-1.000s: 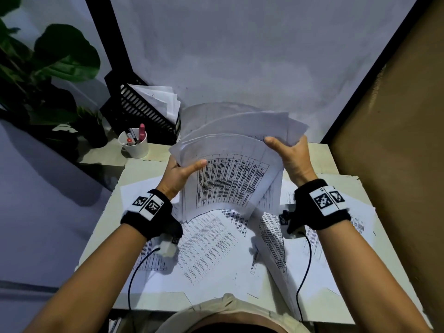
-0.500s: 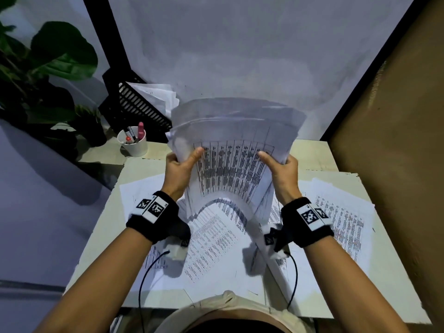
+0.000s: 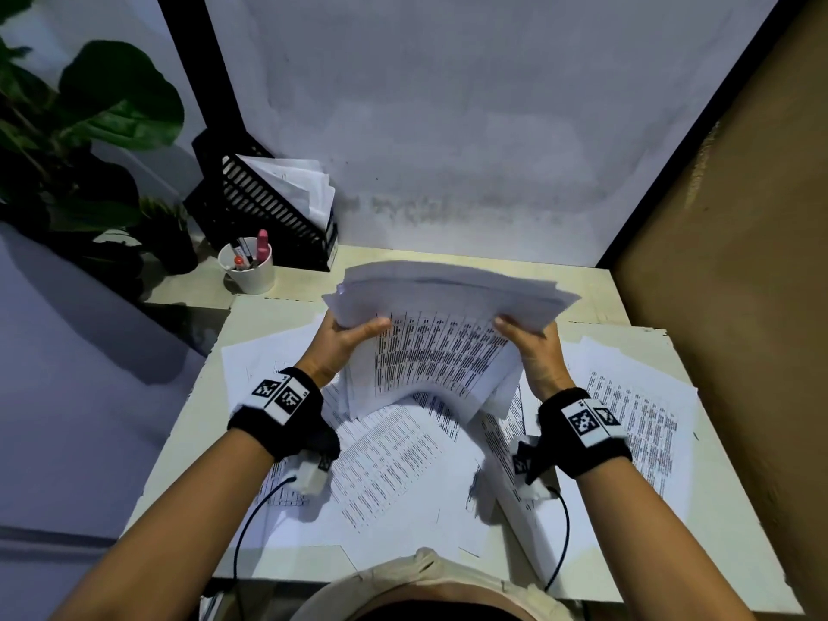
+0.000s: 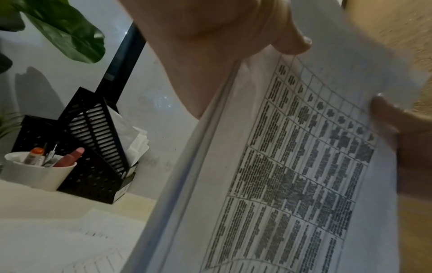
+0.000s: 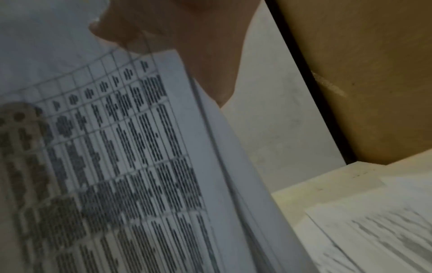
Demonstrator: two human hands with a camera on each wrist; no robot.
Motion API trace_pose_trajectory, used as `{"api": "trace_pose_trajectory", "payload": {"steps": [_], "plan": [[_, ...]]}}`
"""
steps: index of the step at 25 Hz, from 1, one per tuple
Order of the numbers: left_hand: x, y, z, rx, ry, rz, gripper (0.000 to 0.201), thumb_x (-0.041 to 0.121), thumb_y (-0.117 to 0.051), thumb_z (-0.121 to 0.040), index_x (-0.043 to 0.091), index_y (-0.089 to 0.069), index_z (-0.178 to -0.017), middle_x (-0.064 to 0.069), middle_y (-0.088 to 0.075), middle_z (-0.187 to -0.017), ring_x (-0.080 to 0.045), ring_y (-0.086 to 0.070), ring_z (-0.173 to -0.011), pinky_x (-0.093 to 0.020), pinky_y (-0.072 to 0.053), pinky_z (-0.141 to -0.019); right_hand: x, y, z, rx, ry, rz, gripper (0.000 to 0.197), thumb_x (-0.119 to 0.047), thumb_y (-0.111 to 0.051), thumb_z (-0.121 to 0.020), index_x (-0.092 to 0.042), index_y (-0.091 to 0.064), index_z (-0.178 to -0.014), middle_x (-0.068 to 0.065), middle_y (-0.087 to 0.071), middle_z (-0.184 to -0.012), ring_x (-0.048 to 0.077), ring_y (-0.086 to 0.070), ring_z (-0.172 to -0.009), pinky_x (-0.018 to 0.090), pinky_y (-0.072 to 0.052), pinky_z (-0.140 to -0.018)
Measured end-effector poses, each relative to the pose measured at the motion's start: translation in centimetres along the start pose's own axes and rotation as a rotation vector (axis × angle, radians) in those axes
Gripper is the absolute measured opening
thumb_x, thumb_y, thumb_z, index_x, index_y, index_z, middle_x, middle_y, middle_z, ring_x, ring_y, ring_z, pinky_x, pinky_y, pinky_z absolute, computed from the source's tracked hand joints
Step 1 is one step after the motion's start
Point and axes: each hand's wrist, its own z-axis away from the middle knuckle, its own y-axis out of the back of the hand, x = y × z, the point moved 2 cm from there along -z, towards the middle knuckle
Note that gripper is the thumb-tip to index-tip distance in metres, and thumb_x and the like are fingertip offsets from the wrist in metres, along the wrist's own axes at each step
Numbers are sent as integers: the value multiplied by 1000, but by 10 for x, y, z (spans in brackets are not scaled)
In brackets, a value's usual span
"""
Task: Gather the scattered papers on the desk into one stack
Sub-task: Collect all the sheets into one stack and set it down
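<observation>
A thick bundle of printed papers (image 3: 441, 347) is held upright over the middle of the desk, its lower edge near the sheets below. My left hand (image 3: 347, 340) grips its left edge, thumb on the front page. My right hand (image 3: 531, 347) grips its right edge the same way. The left wrist view shows the bundle (image 4: 292, 175) edge-on under my left thumb (image 4: 292, 43). The right wrist view shows the papers (image 5: 131, 166) below my right thumb (image 5: 112, 31). More loose sheets (image 3: 394, 468) lie spread over the desk (image 3: 596, 302), some at the right (image 3: 636, 423).
A black file rack (image 3: 264, 212) holding papers stands at the back left, with a white pen cup (image 3: 246, 264) in front of it. A leafy plant (image 3: 103, 127) is further left. A brown panel (image 3: 739, 262) borders the desk's right side.
Both hands have brought the bundle down from chest height toward the desk and drawn its fanned sheets closer together. The right hand moved in to the right edge.
</observation>
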Motion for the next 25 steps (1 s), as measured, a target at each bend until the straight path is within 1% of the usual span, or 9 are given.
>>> {"api": "trace_pose_trajectory", "payload": {"steps": [2,5,7,9,12,17,19,22,25], "plan": [[7,-1,-2,-35,-24,21,83,64,-82,-25,21,-55,-91,6,-68,-80,7,-65,-73,-10,-51,-67,-2,-1,-1,58,22,-33,53,-44,-81,-45,-19,-61,-88,-15,-71,-68,-4,-64,-69,13,-51,-67],[6,-1,-6,-61,-20,-2,80,68,-79,-28,25,-56,-91,19,-73,-77,7,-65,-77,-13,-52,-74,13,-6,1,67,-25,-16,73,-65,-79,-34,-21,-62,-89,-10,-69,-80,0,-65,-77,16,-51,-72],[-2,-3,-9,-18,18,-16,81,69,-78,-29,27,-58,-95,14,-73,-86,-2,-65,-91,-26,-50,-89,23,-15,3,65,-76,-38,63,-48,-81,-45,-20,-61,-98,-5,-67,-88,7,-63,-87,17,-51,-73],[0,-6,-8,71,24,-21,83,65,-80,-33,22,-58,-101,5,-68,-98,-11,-63,-98,-34,-47,-95,20,-23,4,85,-78,-53,37,-17,-79,-65,-17,-60,-97,-2,-66,-88,11,-62,-88,23,-51,-77],[14,-2,-6,139,-81,28,43,40,-82,-54,23,-62,-88,10,-73,-79,3,-66,-78,-20,-52,-77,6,-21,-2,96,-8,-50,37,-2,-74,-70,-10,-59,-103,-5,-69,-81,7,-64,-83,26,-54,-79],[21,-4,-2,72,-158,9,61,65,-76,-45,25,-64,-89,19,-73,-76,2,-66,-76,-14,-51,-71,-19,-15,-2,98,100,-79,56,-45,-86,-42,-19,-64,-86,-15,-71,-69,0,-66,-71,17,-53,-65],[26,-13,-3,84,-172,-15,60,70,-72,-47,22,-65,-83,18,-72,-70,2,-65,-71,-14,-51,-69,-30,-17,-6,142,159,-98,50,-57,-82,-45,-22,-66,-77,-16,-70,-68,1,-64,-70,18,-52,-66],[39,-21,-9,183,-225,-18,63,73,-60,-56,11,-63,-67,16,-68,-62,1,-64,-68,-13,-49,-68,-45,-22,-14,201,232,-91,36,-57,-69,-61,-22,-65,-68,-15,-66,-63,4,-59,-67,18,-47,-65],[47,-26,-16,251,-229,-16,75,87,-45,-56,21,-70,-83,3,-69,-78,-11,-65,-76,-24,-50,-71,-48,-25,-18,253,260,-68,31,-47,-61,-67,-17,-62,-66,-18,-64,-57,-4,-56,-59,12,-44,-60]]}}
